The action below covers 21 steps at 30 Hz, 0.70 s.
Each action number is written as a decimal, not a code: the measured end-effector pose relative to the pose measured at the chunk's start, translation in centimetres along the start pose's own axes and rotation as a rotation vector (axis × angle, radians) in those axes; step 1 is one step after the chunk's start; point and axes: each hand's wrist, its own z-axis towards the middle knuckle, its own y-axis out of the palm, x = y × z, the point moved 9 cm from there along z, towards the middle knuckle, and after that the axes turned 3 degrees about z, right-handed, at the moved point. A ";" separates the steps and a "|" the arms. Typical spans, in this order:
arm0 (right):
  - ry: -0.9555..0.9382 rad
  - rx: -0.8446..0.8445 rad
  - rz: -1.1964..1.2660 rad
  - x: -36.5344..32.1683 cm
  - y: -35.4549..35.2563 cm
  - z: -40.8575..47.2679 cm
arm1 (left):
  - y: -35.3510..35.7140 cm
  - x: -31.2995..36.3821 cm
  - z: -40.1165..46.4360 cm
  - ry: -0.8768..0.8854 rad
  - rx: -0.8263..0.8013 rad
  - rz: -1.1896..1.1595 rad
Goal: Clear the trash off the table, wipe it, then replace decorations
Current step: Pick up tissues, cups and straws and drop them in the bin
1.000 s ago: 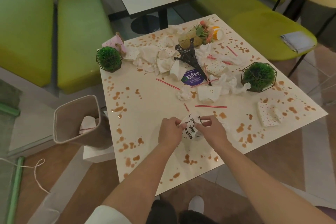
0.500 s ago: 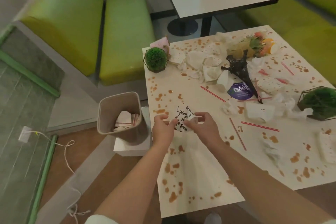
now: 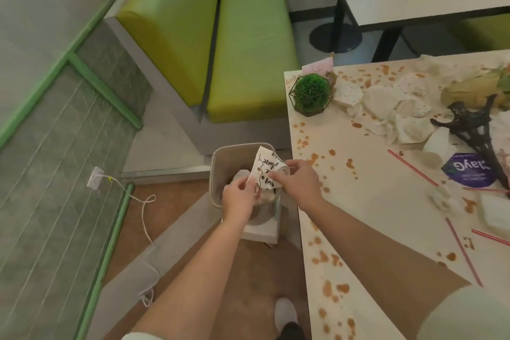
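Paper cup (image 3: 267, 172), white with black handwriting, sits at frame centre, tilted, directly above the open mouth of the trash bin (image 3: 220, 154). Both hands hold it. The left hand (image 3: 239, 199) grips the lower edge from below left, fingers curled round the paper. The right hand (image 3: 298, 181) pinches the cup's right side between thumb and fingertips. Both forearms extend from the lower frame edge and converge over the bin.

The bin stands on the floor just beside the left edge of the table (image 3: 367, 201), with crumpled paper visible inside. Brown floor lies open below and left of the bin.

On the stained tabletop at right: a green ball plant (image 3: 311, 93) in a wire frame near the upper corner, crumpled napkins (image 3: 392, 110), a black tower model (image 3: 469, 127), red straws (image 3: 411, 167). A green bench (image 3: 248, 47) occupies the upper centre.
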 end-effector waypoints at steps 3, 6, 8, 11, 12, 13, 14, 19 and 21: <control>-0.023 0.003 -0.058 -0.7 2.1 1.1 | -1.8 -1.0 1.6 -0.026 0.036 0.035; -0.006 -0.059 -0.122 -0.6 4.5 1.9 | -3.4 -0.8 2.1 -0.040 0.062 0.090; 0.032 -0.142 -0.170 -0.2 5.6 1.6 | -3.6 -0.9 2.5 -0.034 0.064 0.103; 0.022 -0.172 -0.235 0.5 5.2 1.1 | -2.9 -0.7 2.0 -0.015 0.033 0.160; 0.016 -0.153 -0.236 0.7 4.5 0.9 | -2.3 -0.5 1.8 0.005 0.016 0.191; 0.012 -0.124 -0.227 0.9 3.6 0.7 | -1.7 -0.1 1.4 0.026 0.000 0.223; 0.006 -0.088 -0.213 1.0 2.4 0.4 | -0.9 0.4 0.8 0.046 -0.021 0.246; 0.008 0.038 -0.132 2.4 -4.4 -1.3 | 4.6 3.1 -2.8 0.137 -0.137 0.288; 0.019 0.065 -0.118 3.3 -6.7 -1.9 | 6.4 4.5 -4.2 0.181 -0.161 0.303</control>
